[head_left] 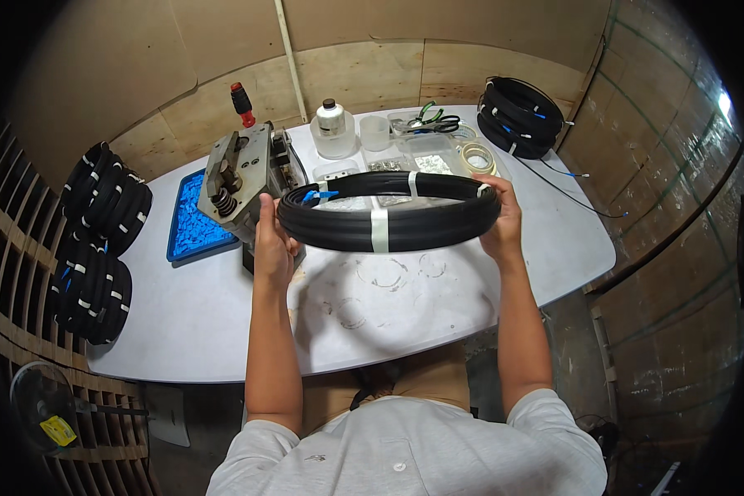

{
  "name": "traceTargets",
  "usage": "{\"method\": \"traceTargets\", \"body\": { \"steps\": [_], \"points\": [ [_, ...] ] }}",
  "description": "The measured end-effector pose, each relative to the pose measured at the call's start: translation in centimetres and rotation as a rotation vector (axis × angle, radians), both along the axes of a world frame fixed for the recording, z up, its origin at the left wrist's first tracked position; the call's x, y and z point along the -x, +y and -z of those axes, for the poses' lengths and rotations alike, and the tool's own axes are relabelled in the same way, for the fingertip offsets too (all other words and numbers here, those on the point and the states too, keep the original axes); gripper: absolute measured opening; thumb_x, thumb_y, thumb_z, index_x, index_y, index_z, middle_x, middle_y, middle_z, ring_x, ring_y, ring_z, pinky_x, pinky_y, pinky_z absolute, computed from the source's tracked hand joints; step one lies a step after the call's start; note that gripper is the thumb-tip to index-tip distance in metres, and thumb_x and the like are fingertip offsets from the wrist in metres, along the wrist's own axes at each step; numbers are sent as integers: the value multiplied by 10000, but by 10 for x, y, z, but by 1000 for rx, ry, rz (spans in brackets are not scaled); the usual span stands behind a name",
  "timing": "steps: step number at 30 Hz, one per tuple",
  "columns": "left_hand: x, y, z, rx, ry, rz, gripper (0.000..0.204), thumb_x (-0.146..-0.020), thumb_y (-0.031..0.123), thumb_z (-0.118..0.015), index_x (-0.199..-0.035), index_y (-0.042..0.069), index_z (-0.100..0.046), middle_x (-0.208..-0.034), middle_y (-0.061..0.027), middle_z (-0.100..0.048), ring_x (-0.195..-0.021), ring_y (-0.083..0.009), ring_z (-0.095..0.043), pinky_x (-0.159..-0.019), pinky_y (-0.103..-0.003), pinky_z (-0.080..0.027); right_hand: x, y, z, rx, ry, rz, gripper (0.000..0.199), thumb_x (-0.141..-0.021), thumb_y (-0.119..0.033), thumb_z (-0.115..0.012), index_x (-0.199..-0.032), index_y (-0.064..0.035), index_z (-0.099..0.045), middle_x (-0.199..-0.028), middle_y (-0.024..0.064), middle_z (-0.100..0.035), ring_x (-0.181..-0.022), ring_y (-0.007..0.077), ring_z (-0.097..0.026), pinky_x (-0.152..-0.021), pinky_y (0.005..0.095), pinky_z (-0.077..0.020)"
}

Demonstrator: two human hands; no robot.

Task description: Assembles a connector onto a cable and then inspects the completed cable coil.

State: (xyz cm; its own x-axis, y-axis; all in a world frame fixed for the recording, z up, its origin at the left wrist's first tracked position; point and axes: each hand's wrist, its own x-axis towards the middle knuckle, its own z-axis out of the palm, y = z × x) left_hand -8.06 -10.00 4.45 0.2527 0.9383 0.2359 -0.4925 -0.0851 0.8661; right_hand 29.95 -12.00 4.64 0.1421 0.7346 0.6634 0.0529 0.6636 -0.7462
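A coil of black cable (438, 229), bound with strips of white tape, is held up above the white table by both hands. My left hand (274, 240) grips its left side, thumb upright along the outside. On the opposite side my right hand (503, 219) has its fingers wrapped round the coil's edge. A blue connector (320, 195) shows inside the ring at the left. Behind my left hand stands a grey metal press (244, 169) with a spring and a red-and-black handle (241, 106).
Several taped black coils (99, 285) are stacked at the table's left edge. A blue tray (197, 221) of small blue parts lies beside the press. More coils (517, 120) stand back right, near tape rolls (477, 157), pliers (428, 116) and a bottle (331, 118). A fan (45, 409) is lower left.
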Motion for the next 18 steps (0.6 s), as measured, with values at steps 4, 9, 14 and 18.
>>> {"method": "traceTargets", "body": {
  "steps": [4, 9, 14, 18],
  "points": [
    [-26, -14, 2, -24, -105, -271, 526, -1002, 546, -481, -1053, 44, -629, -936, 7, -547, -827, -59, -482, -684, -211, -379, 8, 4, 1, -11, 71, 30, 339, -919, -216, -681, -1174, -41, -541, -1027, 8, -573, -876, 101, -535, -836, 216, -427],
    [-35, -11, 18, -255, 100, -407, 588, -965, 322, -652, -1405, -17, -458, -1213, -44, -520, -1061, -109, -505, -884, -238, -432, 23, -1, -6, 201, 10, 382, 463, -965, -499, -580, -891, -44, -539, -788, -51, -453, -720, 54, -373, -634, 206, -320],
    [-84, -28, -2, -159, -128, -282, 795, -941, 75, -645, -1552, 191, -150, -1272, -116, -534, -1042, -209, -604, -881, -347, -516, 25, 7, 10, 257, 112, 414, 422, -1003, -430, -565, -798, -64, -517, -694, -52, -460, -637, 46, -400, -568, 205, -340],
    [-78, -21, 11, -61, -188, -245, 793, -935, -17, -586, -1531, 254, -139, -1005, -66, -546, -737, -141, -557, -677, -333, -515, 28, 9, 28, 374, 276, 305, 407, -990, -356, -616, -718, -70, -519, -644, -34, -524, -577, 46, -428, -532, 223, -365]
  ]
}}
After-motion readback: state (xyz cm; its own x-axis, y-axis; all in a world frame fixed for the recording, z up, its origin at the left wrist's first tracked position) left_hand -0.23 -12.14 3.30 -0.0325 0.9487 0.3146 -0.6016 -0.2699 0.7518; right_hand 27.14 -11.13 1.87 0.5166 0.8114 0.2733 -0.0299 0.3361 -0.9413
